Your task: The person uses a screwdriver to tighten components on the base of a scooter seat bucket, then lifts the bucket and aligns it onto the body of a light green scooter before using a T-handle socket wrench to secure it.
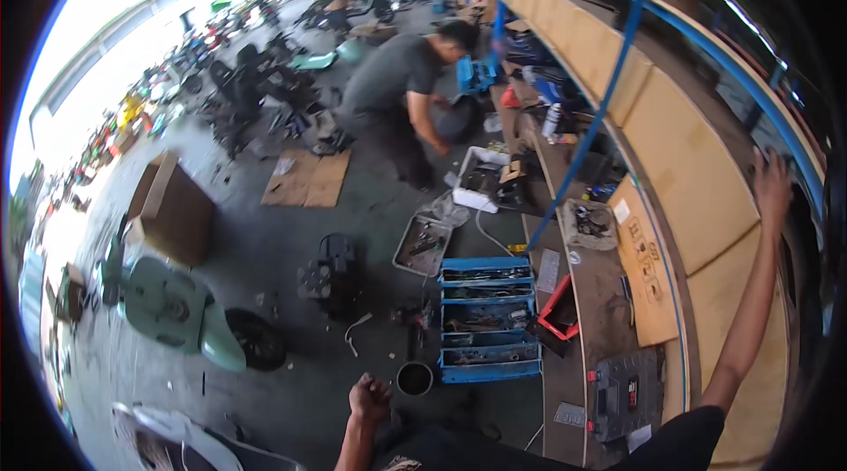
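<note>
Reaching to the upper right of the frame, the right hand [770,184] has its fingers spread beside the top edge of a tan panel [684,131] on the blue-framed shelf; whether it touches the panel, I cannot tell. The left hand [371,396], at the bottom centre, is curled with its fingers drawn in, and whether they pinch anything is too small to tell. Nearest to it, a round, dark-mouthed container [430,377] stands on the floor [304,361], slightly up and to the right. Just right of centre lies an opened blue toolbox [490,375], its trays filled with tools. Beside it runs a brown worktop [604,312], where a dark case [622,396] with red latches lies at the lower right. In the upper centre a co-worker [388,83] bends forward near a white tub [475,201]. A pale green scooter [168,303] occupies the lower left.
</note>
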